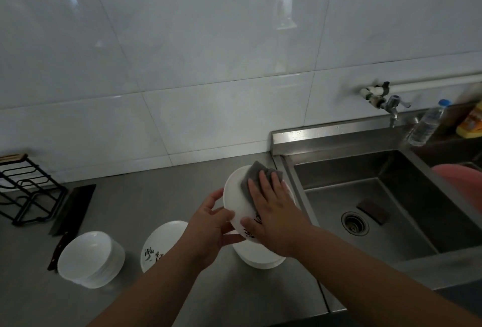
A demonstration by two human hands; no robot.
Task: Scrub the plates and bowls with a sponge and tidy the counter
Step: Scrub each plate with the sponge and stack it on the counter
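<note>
My left hand [214,225] grips the near edge of a white plate [236,196] with black lettering, held tilted above the counter. My right hand [273,212] lies flat on the plate with straight fingers and presses a grey sponge [254,175] against its face. Directly below sits a stack of white plates [260,259]. To the left lie another white plate with black lettering [161,240] and a stack of white bowls [91,259].
A steel sink [365,196] with a drain and a dark pad lies to the right, a tap [391,105] above it. A water bottle [427,123] and a yellow bottle [472,123] stand behind. A cleaver [70,212] and black rack [26,188] are at the left.
</note>
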